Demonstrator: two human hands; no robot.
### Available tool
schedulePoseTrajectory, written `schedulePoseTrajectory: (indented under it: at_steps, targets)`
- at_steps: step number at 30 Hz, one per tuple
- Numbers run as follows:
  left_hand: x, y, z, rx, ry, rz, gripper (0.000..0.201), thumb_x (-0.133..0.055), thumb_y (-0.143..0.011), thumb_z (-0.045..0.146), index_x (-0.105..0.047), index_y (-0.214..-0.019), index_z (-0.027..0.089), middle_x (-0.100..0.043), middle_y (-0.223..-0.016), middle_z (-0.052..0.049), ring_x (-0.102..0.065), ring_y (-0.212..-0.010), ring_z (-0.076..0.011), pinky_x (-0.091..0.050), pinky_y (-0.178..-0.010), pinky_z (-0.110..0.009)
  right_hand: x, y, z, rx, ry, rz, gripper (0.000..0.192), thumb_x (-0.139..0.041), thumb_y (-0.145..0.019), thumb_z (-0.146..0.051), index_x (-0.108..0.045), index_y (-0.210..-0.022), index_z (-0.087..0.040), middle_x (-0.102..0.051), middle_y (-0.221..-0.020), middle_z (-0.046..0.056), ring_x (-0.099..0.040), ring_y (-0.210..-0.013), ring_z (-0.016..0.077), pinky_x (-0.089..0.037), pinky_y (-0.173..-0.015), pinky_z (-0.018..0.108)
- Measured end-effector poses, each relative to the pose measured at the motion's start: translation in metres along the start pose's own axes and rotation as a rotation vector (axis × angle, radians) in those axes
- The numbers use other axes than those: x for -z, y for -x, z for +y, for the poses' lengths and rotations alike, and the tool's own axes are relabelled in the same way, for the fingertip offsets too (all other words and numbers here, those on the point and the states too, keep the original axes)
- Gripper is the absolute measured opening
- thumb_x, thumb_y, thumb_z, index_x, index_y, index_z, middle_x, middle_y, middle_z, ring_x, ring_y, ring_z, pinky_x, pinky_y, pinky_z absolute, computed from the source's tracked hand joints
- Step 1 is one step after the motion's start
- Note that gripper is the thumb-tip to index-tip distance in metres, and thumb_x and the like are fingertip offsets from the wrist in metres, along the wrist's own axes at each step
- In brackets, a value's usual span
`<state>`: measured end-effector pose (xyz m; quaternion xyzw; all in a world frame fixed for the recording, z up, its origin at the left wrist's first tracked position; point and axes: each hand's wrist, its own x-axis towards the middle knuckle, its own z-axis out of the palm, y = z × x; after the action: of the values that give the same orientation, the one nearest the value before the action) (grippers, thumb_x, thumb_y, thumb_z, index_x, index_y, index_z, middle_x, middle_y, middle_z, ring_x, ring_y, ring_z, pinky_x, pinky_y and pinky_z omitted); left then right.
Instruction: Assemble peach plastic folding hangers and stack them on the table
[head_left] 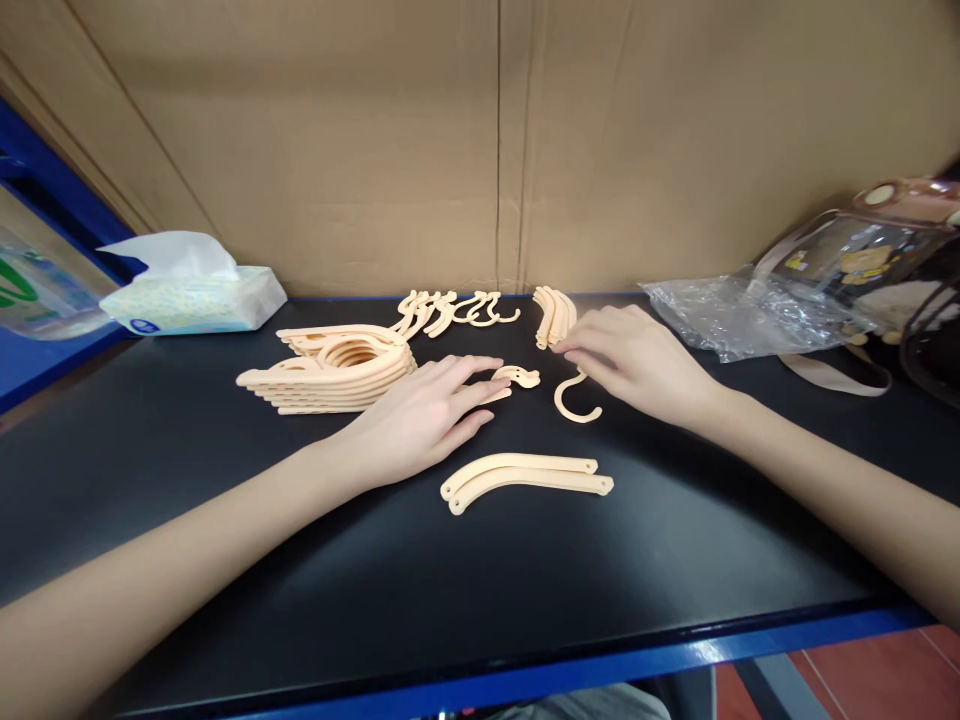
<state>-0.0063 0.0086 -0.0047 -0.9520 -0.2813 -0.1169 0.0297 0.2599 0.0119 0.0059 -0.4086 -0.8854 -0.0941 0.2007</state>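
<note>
My left hand [431, 415] has its fingers stretched out and apart. Its fingertips reach a small curved cream plastic piece with holes [525, 378], partly covered by them. My right hand [637, 360] is bent with its fingertips and thumb close together; what they grip, if anything, is hidden. Under its thumb, a cream plastic hook [577, 410] shows its curved end, the stem covered. Right behind those fingertips stands a bunch of curved cream hanger arms [553, 315]. Nearer to me, two long hanger arms [525, 475] lie side by side.
Left of my left hand is a stack of cream hangers [330, 375]. Behind it lie several small curved pieces [427, 312] and hooks [484, 308]. A tissue pack [202, 295] sits back left; a clear plastic bag [742, 310] and a transparent bottle [862, 245] are at the right.
</note>
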Motion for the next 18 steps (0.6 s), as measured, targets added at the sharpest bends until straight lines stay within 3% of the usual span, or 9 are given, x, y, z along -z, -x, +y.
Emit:
schedulePoseTrajectory:
  at_steps: [6, 12, 18]
  targets:
    - [0.003, 0.001, 0.008, -0.017, 0.076, 0.047, 0.034, -0.038, -0.097, 0.029, -0.052, -0.127, 0.020, -0.051, -0.131, -0.010, -0.050, -0.116, -0.0239, -0.043, -0.097, -0.043, 0.003, 0.000, 0.005, 0.012, 0.057, -0.033, 0.024, -0.043, -0.093, -0.021, -0.065, -0.101, -0.017, -0.068, -0.102, 0.006, -0.059, -0.094, 0.0227, -0.041, -0.081, 0.038]
    - [0.007, 0.002, 0.017, -0.089, 0.239, -0.017, 0.035, -0.040, -0.097, 0.034, -0.053, -0.125, 0.020, -0.051, -0.135, -0.008, -0.047, -0.122, -0.0213, -0.040, -0.102, -0.039, -0.003, 0.002, 0.000, 0.023, -0.009, -0.080, 0.026, -0.042, -0.093, -0.020, -0.063, -0.107, -0.018, -0.067, -0.111, 0.005, -0.060, -0.101, 0.0217, -0.044, -0.084, 0.037]
    - [0.010, 0.002, 0.018, -0.202, 0.222, 0.009, 0.036, -0.049, -0.091, 0.044, -0.060, -0.113, 0.018, -0.061, -0.120, -0.008, -0.056, -0.108, -0.0224, -0.045, -0.092, -0.035, 0.000, 0.004, 0.003, 0.063, 0.049, -0.172, 0.029, -0.041, -0.093, -0.018, -0.066, -0.106, -0.017, -0.067, -0.113, 0.007, -0.062, -0.100, 0.0234, -0.047, -0.085, 0.040]
